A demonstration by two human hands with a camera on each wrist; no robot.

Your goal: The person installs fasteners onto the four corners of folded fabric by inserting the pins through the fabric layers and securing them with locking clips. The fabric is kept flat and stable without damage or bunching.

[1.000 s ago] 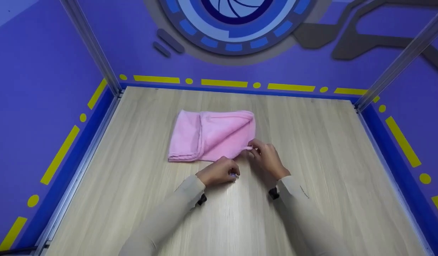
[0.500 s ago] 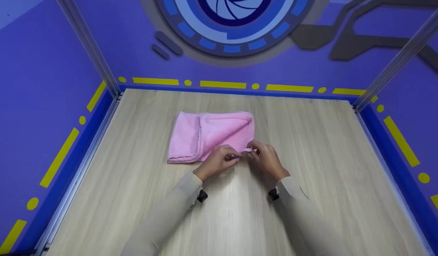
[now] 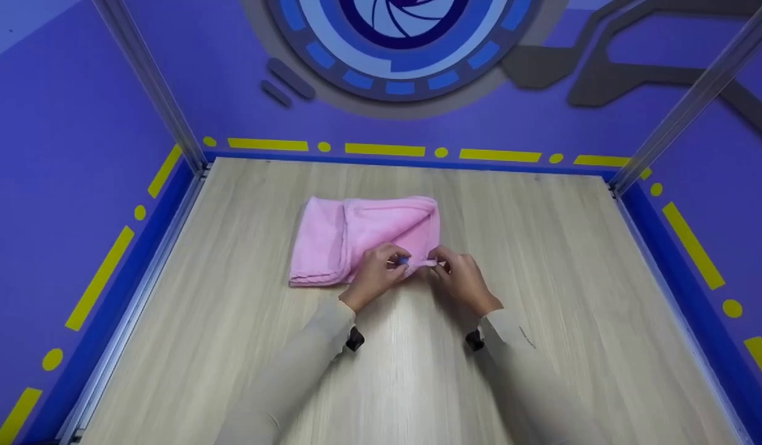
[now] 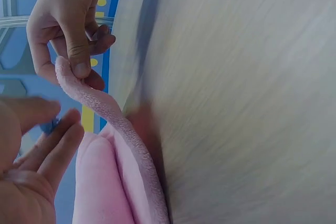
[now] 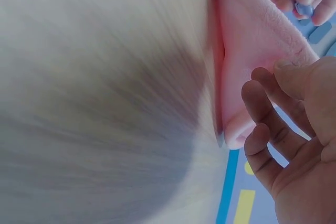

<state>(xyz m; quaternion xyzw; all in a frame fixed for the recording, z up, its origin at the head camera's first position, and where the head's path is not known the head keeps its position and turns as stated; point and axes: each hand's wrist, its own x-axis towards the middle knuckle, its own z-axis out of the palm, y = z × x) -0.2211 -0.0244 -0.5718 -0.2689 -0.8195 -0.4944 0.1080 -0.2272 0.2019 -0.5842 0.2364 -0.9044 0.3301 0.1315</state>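
A folded pink towel (image 3: 319, 241) of fluffy cloth lies on the wooden table. Its right part is turned back in a diagonal fold. My right hand (image 3: 466, 281) pinches the towel's near right corner between thumb and index finger, lifting that edge off the table, as the left wrist view shows. Over the towel's near edge, my left hand (image 3: 373, 278) pinches a small blue object (image 4: 50, 125) between thumb and fingertips. That object also shows as a rounded blue-grey piece in the right wrist view; its kind is too small to make out. The left fingertips are close to the raised edge.
The light wooden tabletop (image 3: 541, 259) is bounded by a blue-purple back wall (image 3: 467, 117) and side walls with yellow dashes. Metal posts (image 3: 152, 93) stand at the rear corners. Both wrists wear small black cameras (image 3: 355, 339).
My left hand has moved up and forward from the table in front of the towel to over its near edge, carrying the small blue object. The right hand keeps its pinch on the corner.
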